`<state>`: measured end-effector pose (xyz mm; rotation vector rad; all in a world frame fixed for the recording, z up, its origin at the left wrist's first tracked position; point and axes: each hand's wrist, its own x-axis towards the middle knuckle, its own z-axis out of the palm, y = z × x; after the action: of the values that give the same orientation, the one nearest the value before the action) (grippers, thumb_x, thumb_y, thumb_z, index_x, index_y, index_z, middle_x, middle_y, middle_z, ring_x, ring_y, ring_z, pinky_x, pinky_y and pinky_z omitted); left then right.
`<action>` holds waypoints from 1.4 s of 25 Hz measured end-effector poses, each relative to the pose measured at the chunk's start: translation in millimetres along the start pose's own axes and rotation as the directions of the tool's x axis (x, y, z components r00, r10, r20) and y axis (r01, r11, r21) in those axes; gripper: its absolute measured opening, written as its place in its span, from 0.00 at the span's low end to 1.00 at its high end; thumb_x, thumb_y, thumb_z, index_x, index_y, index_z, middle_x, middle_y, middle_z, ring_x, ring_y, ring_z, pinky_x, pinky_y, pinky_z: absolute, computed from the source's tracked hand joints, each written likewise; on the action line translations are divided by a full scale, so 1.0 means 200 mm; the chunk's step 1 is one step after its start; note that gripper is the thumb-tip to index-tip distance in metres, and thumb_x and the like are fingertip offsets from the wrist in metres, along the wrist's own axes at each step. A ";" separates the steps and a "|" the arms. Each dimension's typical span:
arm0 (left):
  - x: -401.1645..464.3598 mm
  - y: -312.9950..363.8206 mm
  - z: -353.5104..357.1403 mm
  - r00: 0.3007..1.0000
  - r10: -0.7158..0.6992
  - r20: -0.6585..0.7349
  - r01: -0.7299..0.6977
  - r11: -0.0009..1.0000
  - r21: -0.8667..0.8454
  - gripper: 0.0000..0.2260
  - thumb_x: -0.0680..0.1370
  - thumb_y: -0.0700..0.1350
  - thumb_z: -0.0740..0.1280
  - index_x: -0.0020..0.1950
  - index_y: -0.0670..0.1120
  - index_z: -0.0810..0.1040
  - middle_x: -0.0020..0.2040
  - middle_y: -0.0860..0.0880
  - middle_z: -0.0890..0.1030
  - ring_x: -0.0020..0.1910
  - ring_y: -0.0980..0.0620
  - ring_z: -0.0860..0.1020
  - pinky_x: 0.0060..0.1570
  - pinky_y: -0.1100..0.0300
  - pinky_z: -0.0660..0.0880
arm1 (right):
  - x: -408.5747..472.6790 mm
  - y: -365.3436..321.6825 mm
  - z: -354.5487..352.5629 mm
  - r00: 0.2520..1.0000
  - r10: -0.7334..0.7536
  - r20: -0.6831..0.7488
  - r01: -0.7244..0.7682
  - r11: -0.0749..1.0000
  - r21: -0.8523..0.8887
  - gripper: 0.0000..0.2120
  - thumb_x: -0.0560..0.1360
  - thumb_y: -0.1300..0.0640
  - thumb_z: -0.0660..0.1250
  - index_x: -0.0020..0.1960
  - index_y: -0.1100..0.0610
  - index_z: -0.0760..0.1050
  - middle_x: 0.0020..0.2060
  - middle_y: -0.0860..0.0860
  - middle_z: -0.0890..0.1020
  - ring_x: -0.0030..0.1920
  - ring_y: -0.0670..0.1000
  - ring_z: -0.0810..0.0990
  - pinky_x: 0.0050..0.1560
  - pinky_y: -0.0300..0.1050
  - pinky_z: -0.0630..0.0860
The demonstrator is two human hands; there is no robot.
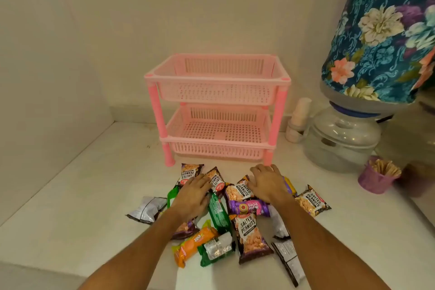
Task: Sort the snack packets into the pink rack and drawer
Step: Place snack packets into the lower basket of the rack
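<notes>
A pink two-tier plastic rack (217, 73) stands against the wall, both baskets bare. In front of it several snack packets lie in a loose pile on the white counter: salted peanut packets (249, 231), a purple biscuit packet (249, 207), an orange biscuit packet (193, 243) and green packets (219, 212). My left hand (193, 195) rests palm down on the left side of the pile, fingers spread. My right hand (268, 183) lies palm down on the packets at the right, fingers apart. Neither hand grips a packet.
A water dispenser jar (341, 139) with a floral cloth cover (386, 30) stands at the right. A white bottle (299, 120) sits beside it. A purple cup of sticks (376, 176) is at the right edge. A silver packet (147, 209) lies apart at the left.
</notes>
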<state>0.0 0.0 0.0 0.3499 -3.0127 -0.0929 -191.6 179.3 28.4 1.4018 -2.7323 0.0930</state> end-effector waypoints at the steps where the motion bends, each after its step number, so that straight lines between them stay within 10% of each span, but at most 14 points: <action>1: -0.01 0.01 0.03 1.000 0.019 0.021 -0.019 1.000 -0.017 0.21 0.76 0.46 0.58 0.69 0.45 0.71 0.71 0.45 0.70 0.73 0.43 0.63 0.72 0.48 0.57 | -0.02 -0.01 0.02 0.999 -0.039 0.004 0.039 0.999 -0.029 0.22 0.76 0.42 0.56 0.61 0.55 0.72 0.57 0.55 0.79 0.57 0.57 0.76 0.64 0.54 0.66; 6: -0.09 0.05 0.14 0.994 0.084 0.070 -0.088 0.994 0.066 0.22 0.74 0.44 0.62 0.69 0.47 0.72 0.72 0.45 0.70 0.72 0.42 0.65 0.70 0.44 0.60 | -0.13 -0.11 0.10 0.996 -0.015 0.088 0.025 0.993 -0.118 0.24 0.76 0.36 0.52 0.42 0.55 0.75 0.34 0.51 0.78 0.37 0.54 0.78 0.37 0.45 0.70; 15: -0.01 0.13 0.16 0.948 0.220 0.232 -0.276 0.930 0.244 0.27 0.74 0.45 0.64 0.73 0.53 0.64 0.74 0.50 0.66 0.76 0.43 0.55 0.72 0.41 0.51 | -0.38 -0.23 0.21 0.986 0.050 0.158 -0.048 0.999 -0.016 0.34 0.73 0.31 0.55 0.67 0.56 0.65 0.55 0.56 0.80 0.53 0.57 0.79 0.50 0.50 0.75; 24: 0.04 0.07 0.14 0.922 0.296 0.250 -0.350 0.913 0.208 0.25 0.77 0.43 0.61 0.74 0.51 0.62 0.74 0.50 0.66 0.76 0.45 0.57 0.73 0.45 0.51 | -0.36 -0.22 0.21 0.977 0.080 0.196 -0.110 0.982 0.152 0.23 0.73 0.39 0.62 0.59 0.53 0.71 0.50 0.53 0.81 0.50 0.55 0.80 0.48 0.47 0.75; 35: 0.17 -0.09 -0.03 0.981 0.088 -0.170 -0.131 0.958 -0.257 0.24 0.75 0.45 0.69 0.70 0.44 0.69 0.65 0.45 0.76 0.62 0.44 0.75 0.60 0.54 0.72 | 0.04 -0.09 -0.13 0.964 0.191 0.187 -0.246 0.904 0.349 0.19 0.65 0.39 0.65 0.46 0.53 0.76 0.37 0.50 0.80 0.40 0.53 0.78 0.37 0.44 0.73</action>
<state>-28.3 -26.6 8.7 0.1548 -2.8066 -0.4360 -181.3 164.1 56.1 1.2025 -3.1131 0.5682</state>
